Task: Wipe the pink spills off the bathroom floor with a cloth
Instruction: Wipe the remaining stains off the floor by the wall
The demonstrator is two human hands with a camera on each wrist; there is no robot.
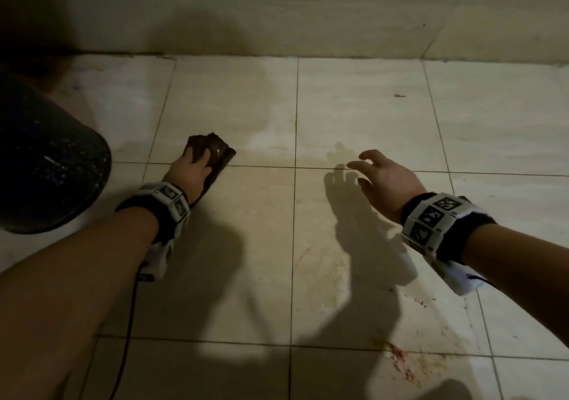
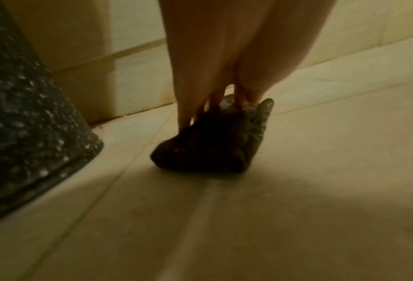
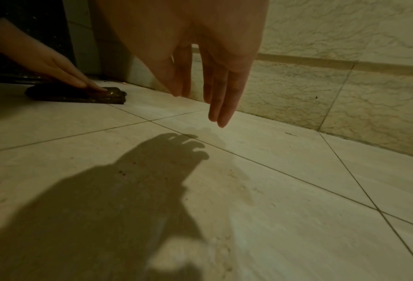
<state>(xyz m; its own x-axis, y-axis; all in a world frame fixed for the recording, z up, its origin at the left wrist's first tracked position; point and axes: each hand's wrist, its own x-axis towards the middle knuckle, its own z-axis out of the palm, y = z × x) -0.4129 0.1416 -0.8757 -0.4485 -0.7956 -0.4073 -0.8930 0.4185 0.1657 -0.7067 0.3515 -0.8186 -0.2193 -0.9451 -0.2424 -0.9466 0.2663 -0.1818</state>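
The dark folded cloth [image 1: 212,156] lies flat on the tiled floor [image 1: 354,116] at centre left, pressed under the left hand [image 1: 192,168] with straight fingers. The right hand [image 1: 385,177] hovers empty at centre right, fingers loosely spread. Pink spills [image 1: 400,359] speckle the lower right.

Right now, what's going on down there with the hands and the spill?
Left hand presses cloth flat to floor. Right hand open, hovering. Pink spill unwiped, nearer the person. Dark bucket beside cloth.

Pale square floor tiles [image 1: 354,116] are running up to a marbled tiled wall [image 3: 344,34]. A dark speckled container [image 1: 46,159] is standing at left. Dim yellowish light is casting hard shadows.
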